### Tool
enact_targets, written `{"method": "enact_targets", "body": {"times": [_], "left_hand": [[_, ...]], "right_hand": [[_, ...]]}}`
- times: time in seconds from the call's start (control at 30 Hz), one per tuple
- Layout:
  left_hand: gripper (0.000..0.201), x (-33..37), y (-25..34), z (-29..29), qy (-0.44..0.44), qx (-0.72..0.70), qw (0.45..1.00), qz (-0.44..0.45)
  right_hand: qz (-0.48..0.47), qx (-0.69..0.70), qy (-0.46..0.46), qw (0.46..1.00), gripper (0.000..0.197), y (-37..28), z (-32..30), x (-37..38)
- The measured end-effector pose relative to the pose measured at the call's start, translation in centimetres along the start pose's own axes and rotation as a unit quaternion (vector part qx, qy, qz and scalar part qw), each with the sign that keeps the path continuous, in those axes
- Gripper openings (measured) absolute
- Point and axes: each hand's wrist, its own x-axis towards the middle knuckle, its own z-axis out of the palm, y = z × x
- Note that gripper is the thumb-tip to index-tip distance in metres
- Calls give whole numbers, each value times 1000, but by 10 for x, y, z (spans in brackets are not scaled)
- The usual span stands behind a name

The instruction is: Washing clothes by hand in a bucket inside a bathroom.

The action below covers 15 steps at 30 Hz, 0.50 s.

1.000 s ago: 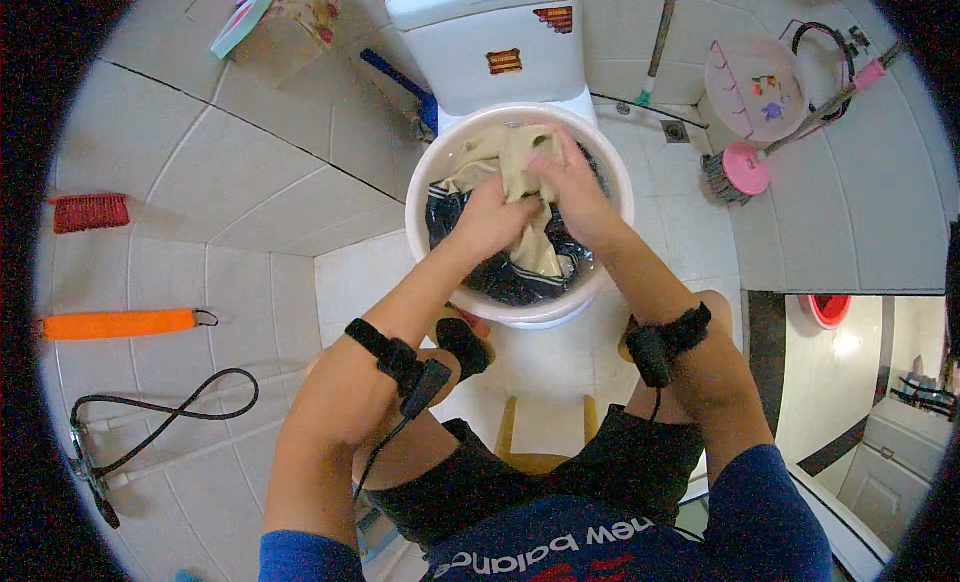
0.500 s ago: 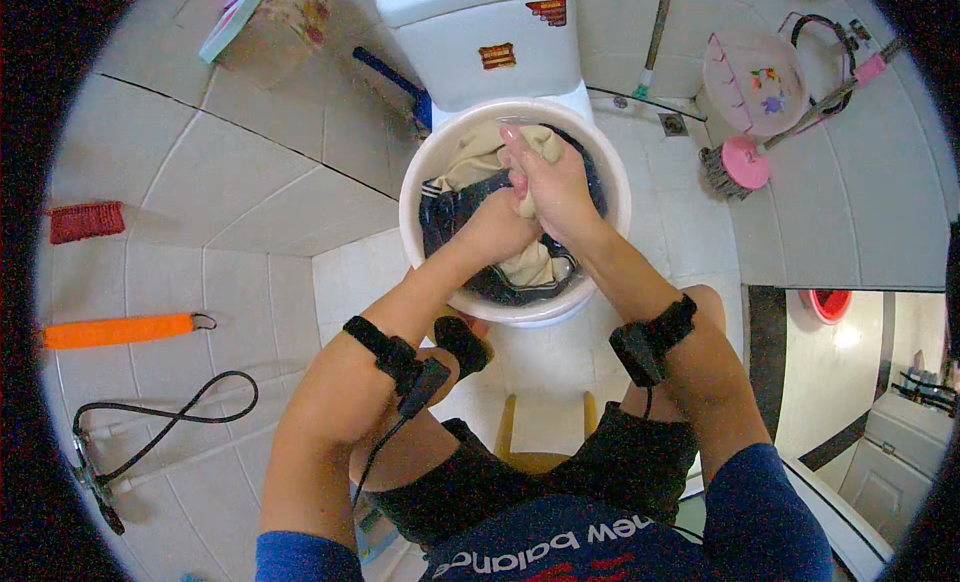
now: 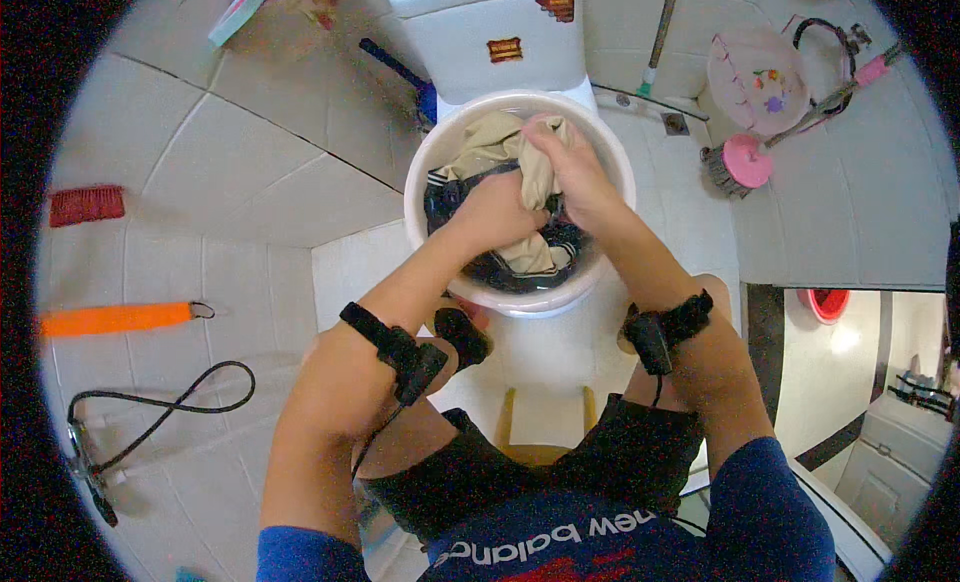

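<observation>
A round white basin (image 3: pixel 416 204) holds wet clothes in water. Among them are a beige garment (image 3: pixel 538 174) with dark-and-white striped trim and a dark navy garment (image 3: pixel 440 210) with white stripes. My left hand (image 3: pixel 498 214) is closed round part of the beige garment near the middle of the basin. My right hand (image 3: pixel 580 170) grips the same cloth a little farther off, at the basin's right side. A stretch of beige fabric runs between both hands. The fingertips of the left hand are partly hidden by cloth.
Behind the basin stands a white toilet (image 3: pixel 490 67). A blue-handled brush (image 3: pixel 395 67) leans at its left. To the right are a pink-headed brush (image 3: pixel 745 162) and a translucent basin (image 3: pixel 725 77). A red brush (image 3: pixel 87 206) and a black hose (image 3: pixel 165 405) hang on the left wall.
My hands, clasped close together over bunched beige cloth before, are now farther apart. More of the fabric shows between them. The left hand has come slightly lower.
</observation>
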Motion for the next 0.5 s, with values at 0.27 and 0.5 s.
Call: {"method": "enact_targets", "body": {"times": [0.27, 0.5], "left_hand": [[80, -35, 7, -53, 33, -7, 996, 78], [28, -50, 5, -23, 131, -96, 986, 43]], "right_hand": [[-154, -411, -74, 895, 46, -13, -43, -25], [-224, -665, -37, 711, 54, -14, -19, -65]]}}
